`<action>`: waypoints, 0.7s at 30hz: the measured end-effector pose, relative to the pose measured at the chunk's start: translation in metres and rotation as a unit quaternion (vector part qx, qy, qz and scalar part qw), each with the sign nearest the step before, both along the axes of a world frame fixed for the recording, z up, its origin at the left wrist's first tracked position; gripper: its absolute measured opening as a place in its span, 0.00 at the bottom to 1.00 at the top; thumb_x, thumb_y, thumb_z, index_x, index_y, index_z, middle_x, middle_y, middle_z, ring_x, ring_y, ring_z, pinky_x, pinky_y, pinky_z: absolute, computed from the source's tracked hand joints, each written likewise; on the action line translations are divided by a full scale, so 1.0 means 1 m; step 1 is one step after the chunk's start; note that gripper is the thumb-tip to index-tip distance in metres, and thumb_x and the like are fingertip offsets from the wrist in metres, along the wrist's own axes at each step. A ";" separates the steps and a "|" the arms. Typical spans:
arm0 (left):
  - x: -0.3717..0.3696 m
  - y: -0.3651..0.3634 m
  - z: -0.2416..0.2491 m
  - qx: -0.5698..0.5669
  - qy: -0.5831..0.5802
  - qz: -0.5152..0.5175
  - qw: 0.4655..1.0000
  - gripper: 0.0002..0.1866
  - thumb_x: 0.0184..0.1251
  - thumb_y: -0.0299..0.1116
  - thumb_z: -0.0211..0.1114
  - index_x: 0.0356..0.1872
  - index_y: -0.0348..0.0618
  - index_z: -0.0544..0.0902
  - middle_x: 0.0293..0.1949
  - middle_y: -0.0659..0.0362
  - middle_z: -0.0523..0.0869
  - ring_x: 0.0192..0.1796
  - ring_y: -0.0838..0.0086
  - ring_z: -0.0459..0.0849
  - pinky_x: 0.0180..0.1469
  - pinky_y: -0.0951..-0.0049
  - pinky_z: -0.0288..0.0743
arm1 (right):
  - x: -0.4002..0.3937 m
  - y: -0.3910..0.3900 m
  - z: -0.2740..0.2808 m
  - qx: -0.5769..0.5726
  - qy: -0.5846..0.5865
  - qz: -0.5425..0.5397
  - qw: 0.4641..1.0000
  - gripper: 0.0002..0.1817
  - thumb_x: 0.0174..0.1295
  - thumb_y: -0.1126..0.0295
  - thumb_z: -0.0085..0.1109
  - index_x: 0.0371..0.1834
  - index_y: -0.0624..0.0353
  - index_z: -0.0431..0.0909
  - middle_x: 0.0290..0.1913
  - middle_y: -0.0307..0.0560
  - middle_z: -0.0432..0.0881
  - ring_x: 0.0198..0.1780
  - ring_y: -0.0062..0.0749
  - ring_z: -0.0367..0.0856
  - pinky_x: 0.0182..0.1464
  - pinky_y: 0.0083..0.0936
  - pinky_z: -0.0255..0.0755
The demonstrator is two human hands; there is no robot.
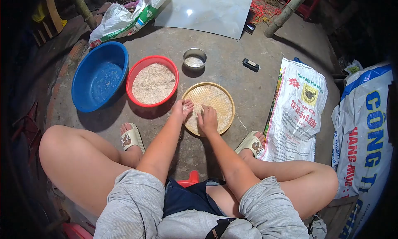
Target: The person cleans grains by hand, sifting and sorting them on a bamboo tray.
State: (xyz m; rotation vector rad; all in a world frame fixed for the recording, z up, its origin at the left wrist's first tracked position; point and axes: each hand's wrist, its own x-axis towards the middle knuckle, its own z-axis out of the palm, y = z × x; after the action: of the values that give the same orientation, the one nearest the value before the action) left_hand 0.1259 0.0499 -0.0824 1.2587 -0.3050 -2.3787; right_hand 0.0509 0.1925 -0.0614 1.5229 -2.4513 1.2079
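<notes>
- The grey concrete floor [248, 89] carries everything; the person sits low over it with knees spread wide, so the work lies straight ahead between the two feet.
- A white printed woven sack [296, 110] lies flat to the right of the work, just beside the right foot, with a larger white sack lettered in blue [365, 135] further right.
- A round blue plastic basin [99, 76] stands far left, well apart from either hand.
- A round red plastic basin of pale husked grain [153, 81] sits just left of the tray, its rim close to the left hand.
- The round flat woven bamboo tray [215, 100] lies directly in front of both hands, level on the floor, with a thin layer of grain on it; being round, it has no long axis to speak of.
- A small steel bowl [195, 58] stands beyond the tray, out of easy reach.
- The left hand [182, 108] rests at the tray's near-left rim, fingers loosely spread and holding nothing.
- The right hand [207, 120] lies palm-down on the tray's near part, fingers flat on the grain, gripping nothing; it is further onto the tray than the left.
</notes>
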 end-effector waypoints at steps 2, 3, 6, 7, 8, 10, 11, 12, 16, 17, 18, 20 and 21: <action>0.002 0.000 0.004 -0.002 -0.009 0.009 1.000 0.17 0.65 0.33 0.43 0.44 0.28 0.72 0.35 0.51 0.76 0.35 0.67 0.78 0.44 0.68 0.76 | -0.005 0.011 -0.009 0.071 0.054 0.047 0.995 0.17 0.52 0.70 0.59 0.46 0.59 0.72 0.44 0.54 0.71 0.48 0.50 0.68 0.51 0.38 0.65; 0.004 0.000 0.004 0.001 -0.012 0.015 1.000 0.17 0.65 0.33 0.43 0.45 0.28 0.72 0.35 0.51 0.76 0.35 0.67 0.78 0.45 0.68 0.76 | -0.006 0.014 -0.010 0.082 0.058 0.080 0.992 0.13 0.53 0.71 0.57 0.42 0.60 0.73 0.41 0.54 0.72 0.45 0.50 0.71 0.47 0.38 0.67; 0.007 -0.004 0.001 0.006 -0.005 0.022 1.000 0.17 0.64 0.32 0.43 0.45 0.29 0.71 0.35 0.51 0.76 0.35 0.66 0.78 0.45 0.68 0.77 | -0.005 0.010 -0.026 0.121 -0.033 0.067 0.990 0.08 0.54 0.74 0.55 0.36 0.62 0.72 0.36 0.55 0.73 0.39 0.50 0.73 0.42 0.37 0.69; 0.007 -0.005 -0.002 0.009 0.004 0.022 1.000 0.16 0.64 0.32 0.43 0.45 0.30 0.71 0.35 0.51 0.76 0.34 0.66 0.78 0.44 0.67 0.78 | -0.003 0.007 -0.027 0.121 -0.033 0.067 0.990 0.08 0.54 0.74 0.55 0.36 0.62 0.72 0.36 0.55 0.73 0.39 0.50 0.73 0.42 0.37 0.69; 0.007 -0.006 -0.005 0.009 0.003 0.022 1.000 0.16 0.64 0.32 0.43 0.45 0.30 0.71 0.35 0.51 0.76 0.34 0.66 0.78 0.44 0.67 0.78 | -0.001 0.003 -0.029 0.067 -0.047 0.033 0.996 0.06 0.54 0.75 0.55 0.35 0.62 0.72 0.34 0.55 0.73 0.37 0.51 0.74 0.41 0.37 0.70; 0.007 -0.005 -0.005 0.000 -0.010 0.018 1.000 0.18 0.65 0.34 0.43 0.45 0.29 0.73 0.39 0.49 0.78 0.39 0.64 0.80 0.45 0.67 0.77 | 0.004 -0.010 -0.020 0.013 -0.063 -0.001 0.998 0.05 0.54 0.76 0.54 0.33 0.63 0.71 0.32 0.56 0.73 0.35 0.51 0.74 0.39 0.37 0.70; 0.006 -0.005 -0.004 0.001 -0.012 0.019 1.000 0.18 0.65 0.34 0.43 0.45 0.29 0.73 0.39 0.49 0.78 0.39 0.64 0.80 0.45 0.67 0.77 | 0.007 -0.018 -0.013 -0.020 -0.083 0.000 0.996 0.05 0.55 0.75 0.54 0.33 0.63 0.72 0.32 0.55 0.74 0.35 0.51 0.74 0.39 0.38 0.70; 0.006 -0.003 0.001 -0.001 -0.019 0.018 1.000 0.16 0.65 0.34 0.43 0.44 0.30 0.72 0.37 0.50 0.78 0.36 0.64 0.80 0.44 0.67 0.78 | 0.010 -0.026 -0.008 -0.053 -0.103 0.002 0.993 0.05 0.55 0.75 0.54 0.33 0.63 0.72 0.32 0.55 0.74 0.35 0.50 0.74 0.39 0.39 0.69; 0.002 -0.007 -0.018 -0.008 0.011 0.032 0.999 0.15 0.66 0.35 0.45 0.40 0.35 0.75 0.33 0.53 0.80 0.34 0.65 0.80 0.42 0.69 0.78 | 0.023 -0.051 0.013 -0.056 -0.066 0.071 0.994 0.06 0.54 0.74 0.55 0.34 0.60 0.74 0.35 0.51 0.74 0.39 0.49 0.73 0.42 0.37 0.69; 0.000 -0.008 -0.025 -0.027 -0.005 0.018 0.999 0.15 0.66 0.37 0.45 0.38 0.37 0.76 0.33 0.54 0.81 0.38 0.66 0.81 0.44 0.69 0.77 | 0.026 -0.054 0.019 -0.054 -0.068 0.071 0.994 0.06 0.54 0.74 0.55 0.34 0.60 0.74 0.35 0.51 0.74 0.39 0.49 0.73 0.42 0.37 0.69; 0.001 -0.007 -0.021 -0.024 -0.007 0.018 1.000 0.15 0.66 0.37 0.45 0.38 0.37 0.76 0.33 0.54 0.81 0.38 0.66 0.81 0.44 0.69 0.77 | 0.030 -0.056 0.020 -0.049 -0.039 0.086 0.994 0.06 0.53 0.73 0.55 0.35 0.59 0.74 0.36 0.50 0.74 0.40 0.47 0.73 0.43 0.36 0.68; 0.004 -0.006 -0.013 -0.048 0.018 -0.037 0.998 0.14 0.67 0.36 0.45 0.37 0.39 0.76 0.34 0.54 0.81 0.40 0.66 0.80 0.45 0.68 0.77 | 0.033 -0.056 0.024 -0.041 -0.012 0.100 0.994 0.07 0.52 0.73 0.56 0.35 0.58 0.75 0.38 0.48 0.74 0.40 0.45 0.73 0.44 0.36 0.68; 0.005 -0.009 -0.019 -0.045 0.026 -0.045 0.998 0.14 0.67 0.35 0.44 0.36 0.39 0.76 0.35 0.52 0.81 0.41 0.65 0.81 0.48 0.65 0.76 | 0.032 -0.054 0.022 -0.052 -0.009 0.092 0.994 0.09 0.51 0.73 0.55 0.36 0.58 0.75 0.40 0.47 0.75 0.42 0.44 0.73 0.45 0.36 0.68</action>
State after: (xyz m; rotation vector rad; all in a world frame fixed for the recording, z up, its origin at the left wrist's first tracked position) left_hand 0.1312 0.0405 -0.1019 1.1628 -0.4556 -2.4405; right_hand 0.0832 0.1387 -0.0394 1.7477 -2.2592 1.3590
